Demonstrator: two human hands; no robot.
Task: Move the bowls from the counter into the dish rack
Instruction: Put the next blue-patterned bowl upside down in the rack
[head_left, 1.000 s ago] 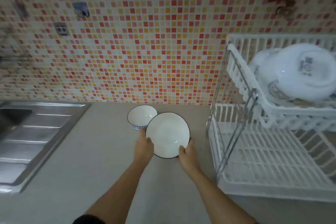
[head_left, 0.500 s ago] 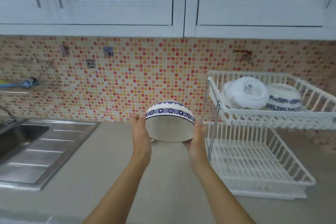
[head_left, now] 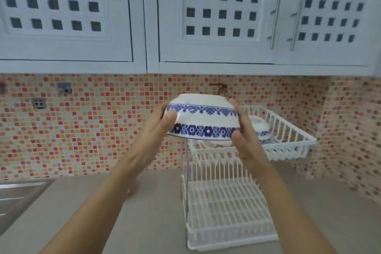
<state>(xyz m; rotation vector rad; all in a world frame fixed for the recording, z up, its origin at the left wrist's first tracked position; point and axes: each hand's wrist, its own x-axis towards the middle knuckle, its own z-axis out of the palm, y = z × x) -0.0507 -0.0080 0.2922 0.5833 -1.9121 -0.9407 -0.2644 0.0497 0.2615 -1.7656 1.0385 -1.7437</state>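
I hold a white bowl with blue flower bands (head_left: 203, 118) upside down in the air, just above the front left of the dish rack's upper tier. My left hand (head_left: 158, 132) grips its left rim and my right hand (head_left: 244, 140) grips its right rim. The white two-tier dish rack (head_left: 288, 140) stands on the counter to the right. Another blue-patterned bowl (head_left: 260, 130) lies upside down in the upper tier, partly hidden behind my right hand. The small bowl on the counter is out of sight.
The rack's lower tier (head_left: 224, 210) holds nothing. A steel sink drainboard (head_left: 14, 198) is at the far left. White cupboards (head_left: 206, 16) hang overhead, close above the rack. A tiled wall closes in at the right (head_left: 354, 130).
Both hands lifted the large bowl off the counter, turned it upside down and carried it up and right to the rack's upper tier. My view tilted upward.
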